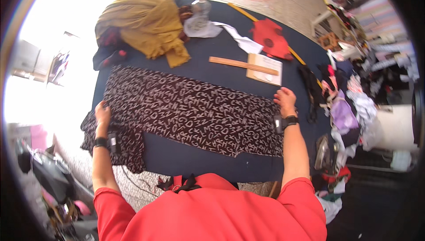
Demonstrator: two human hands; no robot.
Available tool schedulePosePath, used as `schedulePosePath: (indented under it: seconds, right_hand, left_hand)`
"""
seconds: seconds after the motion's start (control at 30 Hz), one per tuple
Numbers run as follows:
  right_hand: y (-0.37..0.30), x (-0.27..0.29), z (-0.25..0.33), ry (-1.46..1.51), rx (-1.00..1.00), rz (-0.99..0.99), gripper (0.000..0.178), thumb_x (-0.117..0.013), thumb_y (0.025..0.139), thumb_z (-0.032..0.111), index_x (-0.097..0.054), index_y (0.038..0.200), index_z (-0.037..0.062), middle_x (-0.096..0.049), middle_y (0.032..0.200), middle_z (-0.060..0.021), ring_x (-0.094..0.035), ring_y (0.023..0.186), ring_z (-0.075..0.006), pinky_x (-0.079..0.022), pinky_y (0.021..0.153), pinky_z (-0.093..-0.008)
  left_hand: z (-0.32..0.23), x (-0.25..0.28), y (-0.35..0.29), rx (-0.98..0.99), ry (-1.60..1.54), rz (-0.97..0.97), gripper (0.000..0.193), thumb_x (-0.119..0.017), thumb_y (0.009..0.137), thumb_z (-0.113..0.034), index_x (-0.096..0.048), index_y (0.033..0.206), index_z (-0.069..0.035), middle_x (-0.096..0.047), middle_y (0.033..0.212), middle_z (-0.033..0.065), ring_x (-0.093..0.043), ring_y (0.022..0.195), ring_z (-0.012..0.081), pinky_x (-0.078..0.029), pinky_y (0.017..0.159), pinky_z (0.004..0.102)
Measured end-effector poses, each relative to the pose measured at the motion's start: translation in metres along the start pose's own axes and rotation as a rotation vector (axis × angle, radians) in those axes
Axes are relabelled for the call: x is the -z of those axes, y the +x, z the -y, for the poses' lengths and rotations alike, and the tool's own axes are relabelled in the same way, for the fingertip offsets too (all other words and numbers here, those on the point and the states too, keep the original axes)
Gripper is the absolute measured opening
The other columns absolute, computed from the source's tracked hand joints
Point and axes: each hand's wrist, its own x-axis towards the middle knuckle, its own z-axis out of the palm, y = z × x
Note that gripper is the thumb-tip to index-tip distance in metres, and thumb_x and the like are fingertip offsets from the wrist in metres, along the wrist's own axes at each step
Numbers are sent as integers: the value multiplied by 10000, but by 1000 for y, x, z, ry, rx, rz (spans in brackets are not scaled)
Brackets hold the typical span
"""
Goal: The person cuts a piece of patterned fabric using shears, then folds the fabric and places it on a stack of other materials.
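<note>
A long strip of black fabric printed with pale letters (190, 112) is laid flat across the dark blue counter (199, 157). Its left end is pressed down by the left hand (102, 115), fingers flat and spread; its right end is pinned by the right hand (286, 100), fingers likewise open and flat. Nothing is gripped. Beyond the fabric, a mustard-yellow crumpled cloth (148, 22) is noted at the far left, a clear plastic bottle (201, 8) beside it, contents not discernible. A wooden ruler (242, 65) rests on a pale card (265, 69) just past the fabric's right end, with a red cloth piece (270, 39) further back.
</note>
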Motion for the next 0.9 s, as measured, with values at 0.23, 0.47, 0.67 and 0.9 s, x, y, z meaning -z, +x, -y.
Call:
schedulePosePath:
  seconds: [0.23,0.47,0.67,0.9]
  right_hand:
    - [-60,117,-84,-377,102,-237,326,-702,796,115,-607,1082,-8,-652,886,-77,-625,751,-160,-515,630,-287]
    - [-105,148,-155,-568,-96,-482,544,-809,670,225,-606,1091,-54,-676,922,-118,-640,828,-231,-501,778,-347]
    - [-121,136,-118,-590,4,-355,235,-780,702,146,-634,798,-10,-618,708,-31,-553,624,-134,-463,607,-297]
    - [-134,97,-91,-58,-177,-301,592,-711,720,42,-490,1261,-49,-627,1010,-61,-600,878,-154,-484,782,-285]
  left_hand:
    - [-10,-12,34,117,217,78,490,-613,813,-247,-531,1245,-28,-591,1201,207,-562,1113,366,-437,974,423]
    - [31,8,54,31,51,-15,439,-642,738,-305,-616,1033,19,-663,969,211,-643,921,337,-486,844,389]
    - [-182,18,-53,-305,-550,38,243,-619,783,-82,-606,1012,-3,-654,885,131,-630,793,227,-493,758,310]
    - [-295,-5,-190,-749,-270,564,311,-592,806,-76,-567,1115,-52,-627,986,177,-627,905,351,-515,775,419]
